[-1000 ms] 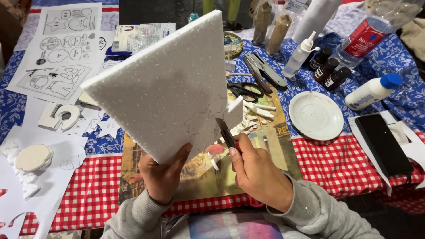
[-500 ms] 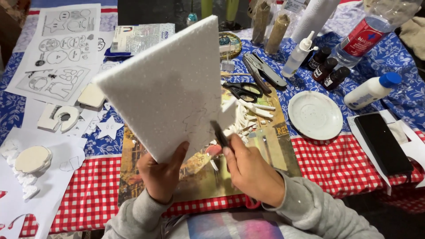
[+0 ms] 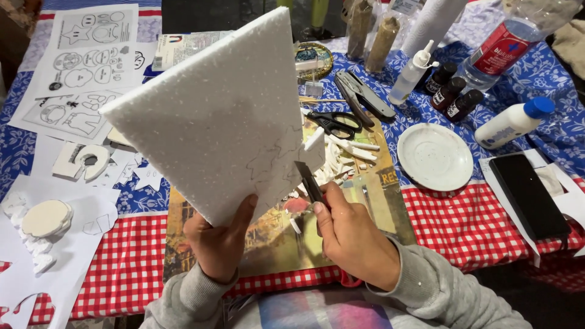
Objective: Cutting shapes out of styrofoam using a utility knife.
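Note:
My left hand grips the lower edge of a large white foam board and holds it tilted up off the table. A pencilled outline shows near the board's right edge. My right hand is closed on a small craft knife, its dark blade pressed against the board's lower right edge beside that outline. Several white foam scraps lie on the picture mat just behind the knife.
Black scissors, grey pliers, a white saucer, a glue bottle, small dark bottles, a plastic drink bottle and a black phone sit on the right. Printed template sheets and cut foam shapes lie left.
The foam board has turned and tipped slightly in my left hand, and the knife in my right hand has shifted along its lower right edge.

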